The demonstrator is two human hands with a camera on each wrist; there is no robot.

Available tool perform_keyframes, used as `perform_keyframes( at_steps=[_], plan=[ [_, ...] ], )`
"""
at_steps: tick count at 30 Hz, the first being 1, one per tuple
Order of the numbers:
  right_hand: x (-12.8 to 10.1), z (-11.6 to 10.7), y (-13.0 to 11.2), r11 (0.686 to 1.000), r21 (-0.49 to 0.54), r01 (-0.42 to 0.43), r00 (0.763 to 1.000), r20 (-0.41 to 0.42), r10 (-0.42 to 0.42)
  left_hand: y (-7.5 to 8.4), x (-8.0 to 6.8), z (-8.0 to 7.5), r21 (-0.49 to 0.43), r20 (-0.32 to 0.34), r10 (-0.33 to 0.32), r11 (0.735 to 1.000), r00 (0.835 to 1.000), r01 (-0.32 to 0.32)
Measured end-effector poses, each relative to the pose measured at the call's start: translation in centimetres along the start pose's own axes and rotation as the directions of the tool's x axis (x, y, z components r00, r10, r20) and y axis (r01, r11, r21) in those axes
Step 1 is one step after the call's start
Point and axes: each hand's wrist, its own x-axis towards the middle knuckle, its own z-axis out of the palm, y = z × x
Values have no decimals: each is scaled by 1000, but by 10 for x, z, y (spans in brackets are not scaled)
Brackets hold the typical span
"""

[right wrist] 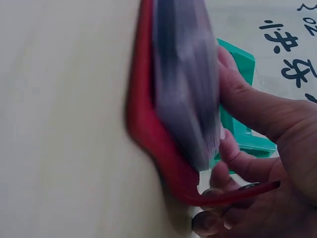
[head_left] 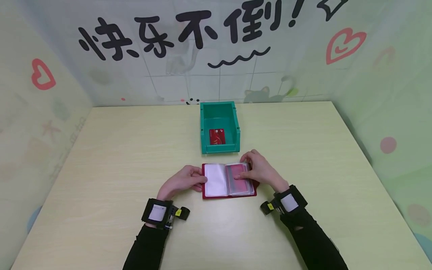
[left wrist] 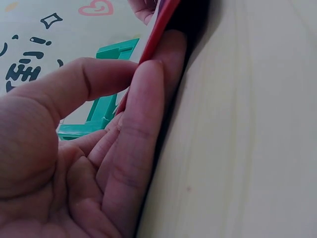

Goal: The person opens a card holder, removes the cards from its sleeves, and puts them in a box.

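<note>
A red card holder (head_left: 216, 196) lies spread on the table in front of me, with clear plastic sleeves (head_left: 248, 191) on its right side and a whitish page at left. Pink shows through the top sleeve. My left hand (head_left: 185, 179) pinches the left cover edge between thumb and fingers; in the left wrist view fingers reach under that red edge (left wrist: 159, 30). With its thumb on the sleeves, my right hand (head_left: 261, 170) grips them at their right side. The right wrist view shows the thick sleeve stack (right wrist: 185, 84) and a red closing strap (right wrist: 237, 194) beside the fingers.
Just beyond the card holder stands a green open bin (head_left: 220, 149), with a red card (head_left: 217, 136) lying inside near its front wall. The pale wooden table (head_left: 135, 142) meets printed fabric walls (head_left: 118, 82) at the back and both sides.
</note>
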Motion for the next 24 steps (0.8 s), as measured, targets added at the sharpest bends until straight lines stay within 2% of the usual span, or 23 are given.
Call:
perform_keyframes(
  at_steps=[12,18,24],
  plan=[
    [-1,0,-1,1000,-1,-1,999,-39,1,0,-1,0,1,1,-2,1000,1000,2],
    [6,-1,0,999,13,-39,999,-24,39,2,-2,0,-2,5,1,1000,1000,-1],
    [7,-1,-1,998,25,-55,997,-59,56,2,-3,0,1,6,3,1000,1000,-3]
  ],
)
